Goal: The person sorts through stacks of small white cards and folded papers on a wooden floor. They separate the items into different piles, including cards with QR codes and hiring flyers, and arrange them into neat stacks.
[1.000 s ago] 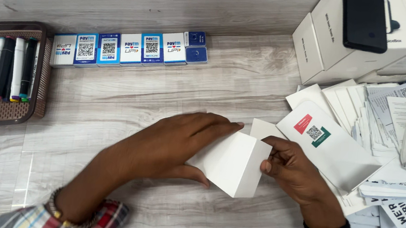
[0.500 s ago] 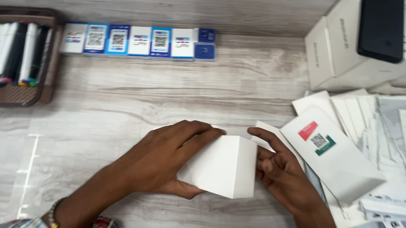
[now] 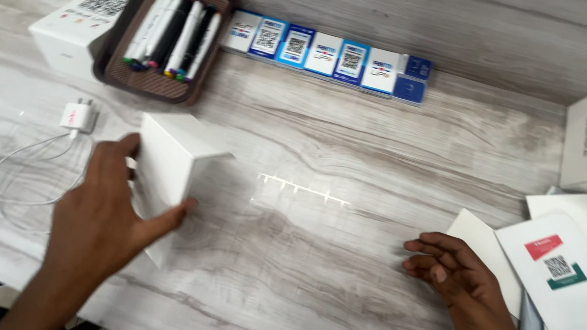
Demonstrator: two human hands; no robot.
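- Carried from frame centre to the left, white box (image 3: 172, 176) is now gripped by left hand (image 3: 101, 219) alone
- Right hand (image 3: 457, 271) rests loosely curled, empty, lower right on bench (image 3: 351, 156)

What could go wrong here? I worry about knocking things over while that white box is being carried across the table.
The left hand grips the white box by its sides only, fingers spread; it might slip. The charger and its cable lie right beside that hand, so the box could snag or drag them. The marker tray sits just beyond and could get bumped.
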